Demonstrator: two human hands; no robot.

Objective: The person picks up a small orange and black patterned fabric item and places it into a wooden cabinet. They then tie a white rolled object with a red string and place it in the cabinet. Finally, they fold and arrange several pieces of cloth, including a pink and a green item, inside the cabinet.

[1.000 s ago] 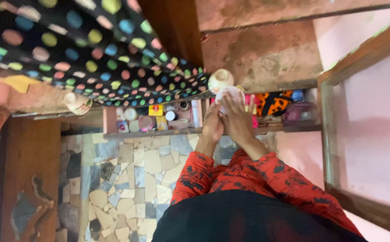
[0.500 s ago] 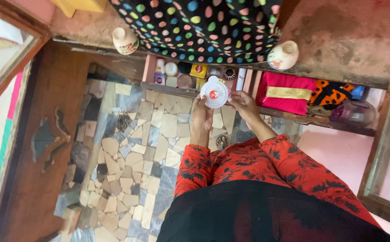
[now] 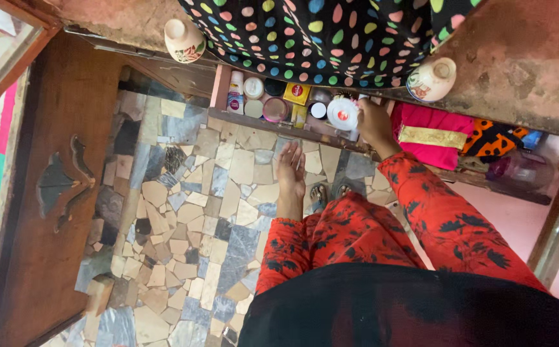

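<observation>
While half a second ago gripped by both hands, now sitting on the far shelf (image 3: 253, 122): round white plastic container (image 3: 342, 113), right hand (image 3: 374, 122) clasping it, left hand (image 3: 291, 171) hanging open, empty.

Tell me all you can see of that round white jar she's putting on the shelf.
The round white jar has a scalloped lid with a small red spot in the middle; it looks like plastic. The lid is on. It sits at the shelf's front edge among other small pots and bottles, and the right hand touches its side. The left hand hangs free, open.
</observation>
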